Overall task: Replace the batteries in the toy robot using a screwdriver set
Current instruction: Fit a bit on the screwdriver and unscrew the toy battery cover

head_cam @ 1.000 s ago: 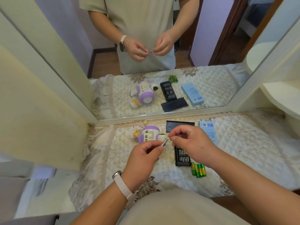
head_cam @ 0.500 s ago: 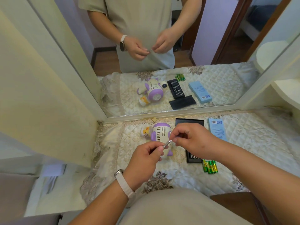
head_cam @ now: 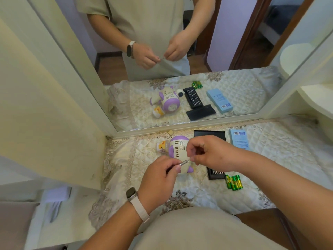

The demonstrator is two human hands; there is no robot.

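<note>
Hands meet over the middle of the dresser in the head view, the only feed I have. My left hand [head_cam: 158, 179] is curled round the screwdriver [head_cam: 183, 162], with thumb and forefinger closed on its silver barrel so that only the front end pokes out toward the right. My right hand [head_cam: 210, 152] has its thumb and forefinger pinched tight on the thin tip of that same tool, and the other fingers are bent in behind. I cannot tell whether a bit is seated in it. The toy robot [head_cam: 177, 147] lies on its side on the quilted cloth [head_cam: 281, 159], directly under the two sets of fingertips and clear of them, its slotted white and purple body partly hidden by my knuckles. The black bit tray [head_cam: 215, 175] shows just below my right wrist. Four green batteries [head_cam: 234, 182] lie side by side next to the tray's right edge. The black lid [head_cam: 210, 135] and a blue box [head_cam: 239, 141] sit near the mirror [head_cam: 180, 24], which reflects the same pinch from the front.
</note>
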